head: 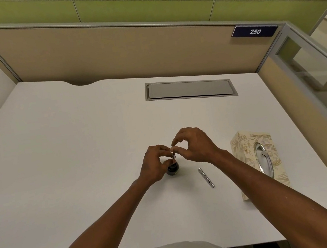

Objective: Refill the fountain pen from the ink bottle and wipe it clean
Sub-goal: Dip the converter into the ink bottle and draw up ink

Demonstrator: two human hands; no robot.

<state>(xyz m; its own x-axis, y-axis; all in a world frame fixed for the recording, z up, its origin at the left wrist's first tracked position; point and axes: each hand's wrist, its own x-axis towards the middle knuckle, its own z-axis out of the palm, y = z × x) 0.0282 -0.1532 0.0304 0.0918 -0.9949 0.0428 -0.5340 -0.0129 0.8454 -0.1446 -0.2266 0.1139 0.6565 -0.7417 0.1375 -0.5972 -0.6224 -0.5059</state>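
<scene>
A small dark ink bottle [172, 169] stands on the white desk [80, 153], partly hidden by my left hand [154, 165]. The thin front section of the fountain pen [173, 155] points down into the bottle's mouth. My left hand holds its lower part just above the bottle. My right hand [194, 145] pinches its upper end between thumb and fingertips. A silver pen barrel [206, 177] lies loose on the desk to the right of the bottle.
A floral tissue box [242, 145] with an oval metal-rimmed opening stands at the desk's right side. A grey cable hatch [190, 89] is set into the desk farther back. Beige partition walls enclose the back and right.
</scene>
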